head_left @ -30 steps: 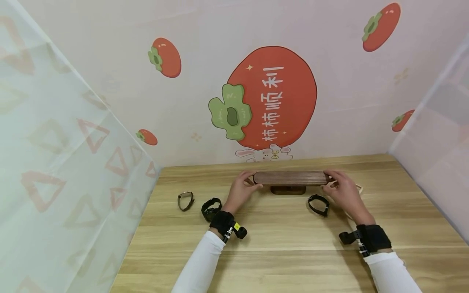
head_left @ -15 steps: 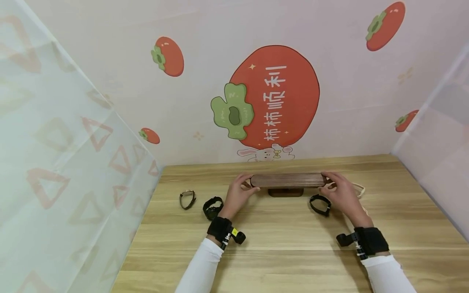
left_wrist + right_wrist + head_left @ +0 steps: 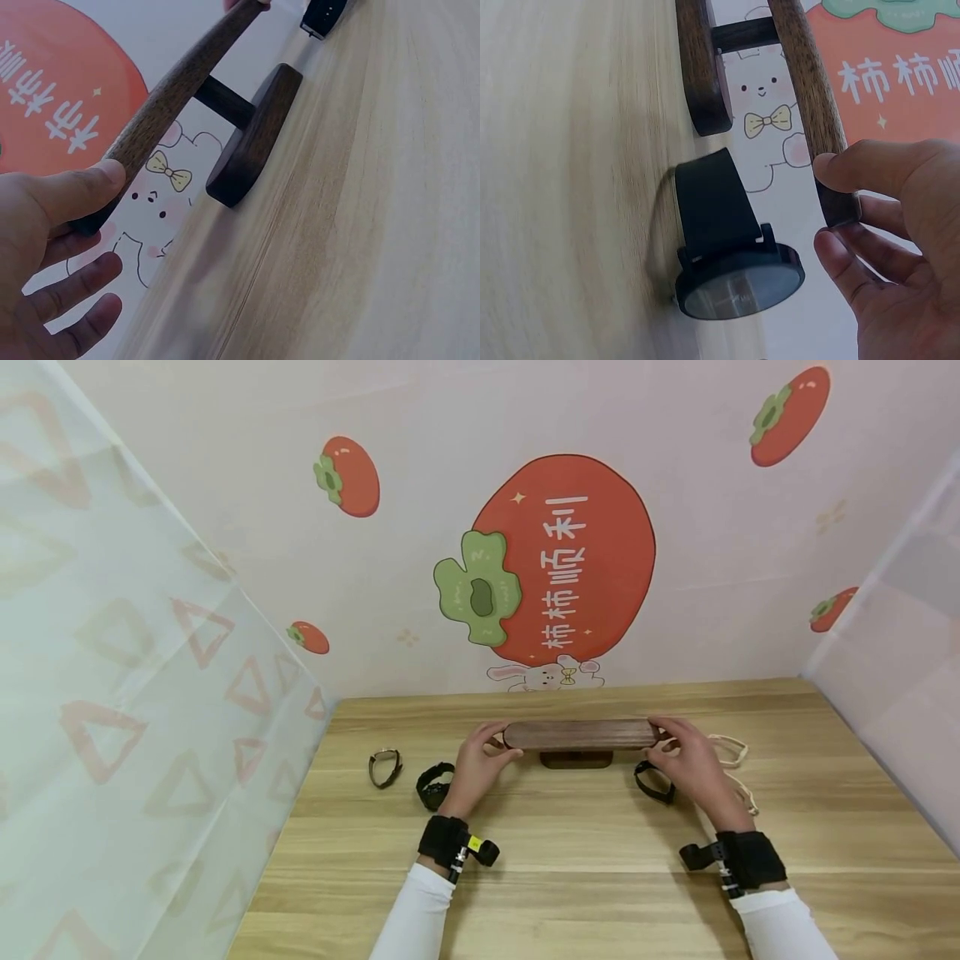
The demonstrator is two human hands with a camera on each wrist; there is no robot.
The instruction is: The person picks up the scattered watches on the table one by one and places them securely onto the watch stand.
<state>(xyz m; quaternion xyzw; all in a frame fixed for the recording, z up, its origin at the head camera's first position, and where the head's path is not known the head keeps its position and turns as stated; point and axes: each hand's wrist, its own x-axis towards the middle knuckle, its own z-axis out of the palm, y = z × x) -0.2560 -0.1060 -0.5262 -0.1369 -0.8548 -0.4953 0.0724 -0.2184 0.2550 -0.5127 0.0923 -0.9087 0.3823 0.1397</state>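
Note:
A dark wooden T-shaped watch stand [image 3: 581, 736], its long bar above a small base [image 3: 576, 760], is near the back of the table. My left hand [image 3: 477, 770] pinches the bar's left end; in the left wrist view its thumb lies on the bar, with the lower fingers spread. At the right end, my right hand [image 3: 693, 768] pinches the bar between thumb and fingers. Just in front of that hand lies a black watch [image 3: 655, 782], its round face seen in the right wrist view. I cannot tell whether the base touches the table.
Beside my left hand lies a chunky black watch [image 3: 435, 787], with a thin-banded watch [image 3: 385, 768] farther left. A cream-coloured strap [image 3: 733, 752] is partly hidden behind my right hand. A printed back wall [image 3: 405, 568] stands behind the wooden table [image 3: 570, 893].
Both hands have shifted the watch stand to the left and slightly towards me. More of the cream strap now shows past my right hand. The watches lie where they were.

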